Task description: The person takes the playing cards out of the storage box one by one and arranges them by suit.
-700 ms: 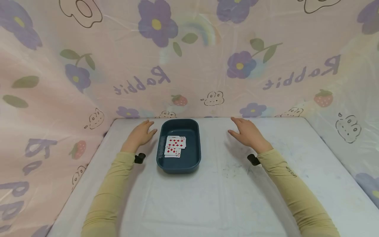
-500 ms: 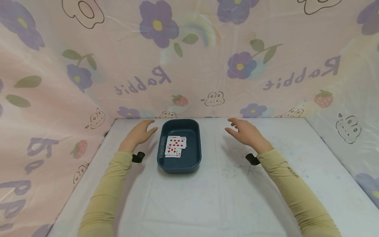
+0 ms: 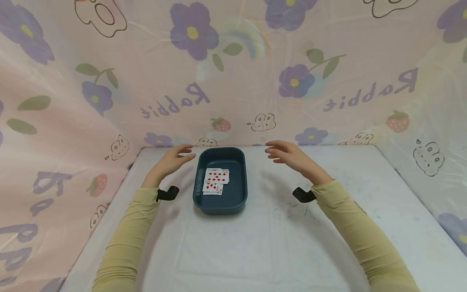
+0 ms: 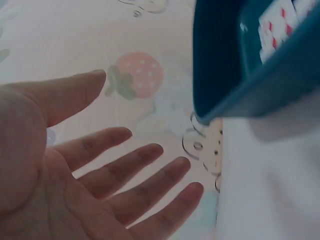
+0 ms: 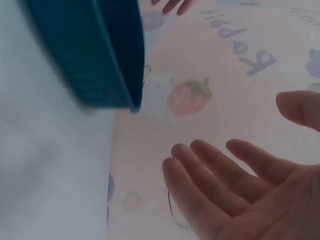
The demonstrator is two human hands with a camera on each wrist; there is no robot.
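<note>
A dark blue rectangular bin (image 3: 238,194) stands on the table, left of centre in the head view. Inside it, toward its left side, several playing cards (image 3: 217,176) lie overlapping, the upper ones showing red diamonds. My left hand (image 3: 169,162) hovers just left of the bin, fingers extended and apart from it. On the other side, my right hand (image 3: 293,157) is held in the air to the right of the bin, its fingers relaxed. Neither hand holds anything; both wrist views show bare palms with the bin (image 4: 265,82) beside them.
A white-covered table (image 3: 240,251) extends under both arms. Behind it and at both sides hangs a pink printed cloth (image 3: 237,93) with flowers, strawberries and rabbits. Each wrist wears a black device, one on the left (image 3: 168,193) and one on the right (image 3: 303,195).
The right hand has moved left toward the bin and turned, rising a little. The left hand has turned and lifted slightly beside the bin. Bin and cards stay in place.
</note>
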